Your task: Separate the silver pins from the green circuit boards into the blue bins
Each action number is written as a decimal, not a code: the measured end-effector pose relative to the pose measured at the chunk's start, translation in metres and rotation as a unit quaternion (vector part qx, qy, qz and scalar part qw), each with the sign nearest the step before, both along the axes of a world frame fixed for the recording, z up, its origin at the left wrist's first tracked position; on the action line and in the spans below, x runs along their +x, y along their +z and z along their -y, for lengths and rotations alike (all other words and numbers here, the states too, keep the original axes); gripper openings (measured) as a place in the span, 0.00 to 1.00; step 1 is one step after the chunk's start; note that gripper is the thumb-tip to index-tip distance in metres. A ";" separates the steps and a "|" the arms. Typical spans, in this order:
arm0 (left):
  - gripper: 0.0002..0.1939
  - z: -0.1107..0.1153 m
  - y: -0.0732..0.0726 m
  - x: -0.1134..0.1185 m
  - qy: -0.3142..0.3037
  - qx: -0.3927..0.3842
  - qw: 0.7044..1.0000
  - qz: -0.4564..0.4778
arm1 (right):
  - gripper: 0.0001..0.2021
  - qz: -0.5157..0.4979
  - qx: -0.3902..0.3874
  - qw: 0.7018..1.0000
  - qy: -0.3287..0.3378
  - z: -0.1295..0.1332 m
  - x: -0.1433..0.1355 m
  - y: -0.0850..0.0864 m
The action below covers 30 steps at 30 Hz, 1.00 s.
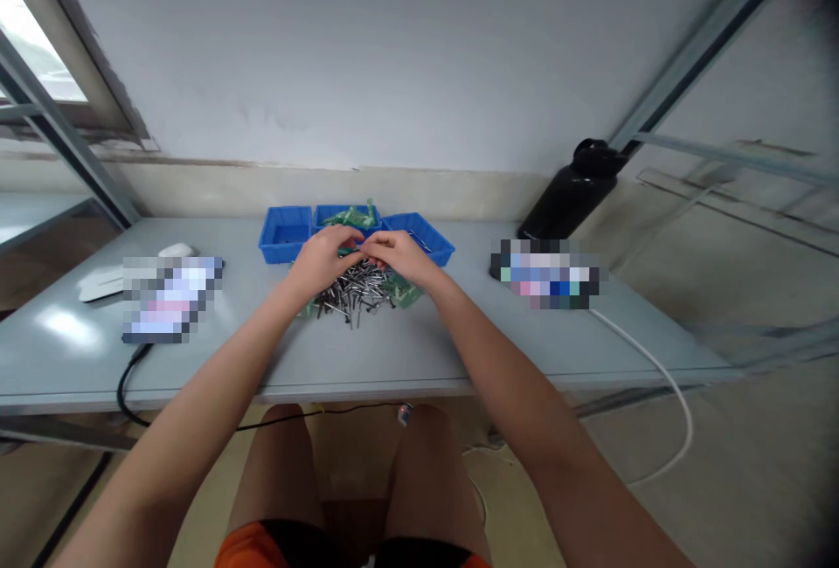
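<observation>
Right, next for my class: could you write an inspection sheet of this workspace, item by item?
Surface: pale tabletop, glare at left.
Job's things: heaped metal screws or nails; three blue trays; green packaging beside the heap and in the middle tray.
Clutter: two blurred-out devices, black bottle, white mouse-like object.
Hands: left and right meet at something small and green; grip unclear.
Cables: black, left; white, right, hanging past the edge.
Surroundings: wall, window, metal frames.
</observation>
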State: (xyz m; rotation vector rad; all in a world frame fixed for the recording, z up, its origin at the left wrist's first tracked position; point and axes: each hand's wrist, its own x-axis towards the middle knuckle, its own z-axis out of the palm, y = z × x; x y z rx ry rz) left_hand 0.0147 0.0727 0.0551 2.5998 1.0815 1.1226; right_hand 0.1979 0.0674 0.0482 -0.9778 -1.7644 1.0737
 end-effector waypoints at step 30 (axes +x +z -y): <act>0.10 0.003 0.004 -0.001 0.059 0.021 0.998 -0.016 | 0.10 -0.013 0.043 0.997 -0.062 -0.007 0.005 -0.003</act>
